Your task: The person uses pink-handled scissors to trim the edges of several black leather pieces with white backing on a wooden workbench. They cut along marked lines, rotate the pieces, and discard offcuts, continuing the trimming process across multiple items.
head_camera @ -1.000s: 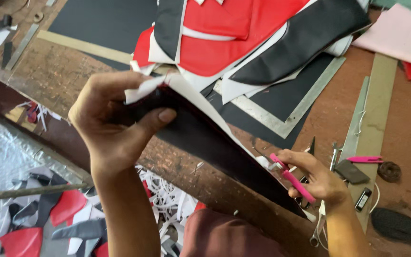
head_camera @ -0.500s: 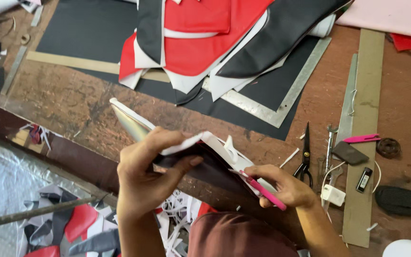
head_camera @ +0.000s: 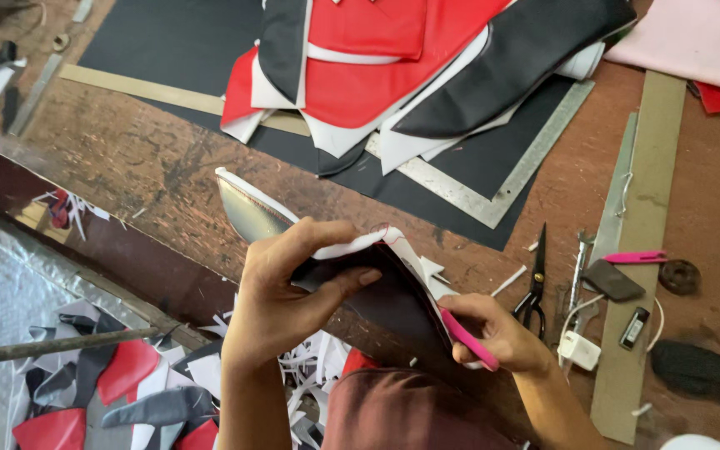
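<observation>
Scarred wooden workbench (head_camera: 152,167), scraps (head_camera: 110,383) underneath

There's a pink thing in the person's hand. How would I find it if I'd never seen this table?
Start at the big pile of red, black and white cut pieces on the brown wooden table, then drop to the near edge, where the two hands fold a black-and-white piece. The right hand pinches a slim pink tool against it. Another pink tool lies loose by the black scissors; this one is held.

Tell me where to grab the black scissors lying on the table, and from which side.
Take the black scissors by the finger loops at the near end, coming from the person's side. They lie flat and closed, blades pointing away, with the loops nearest the right hand.
</observation>
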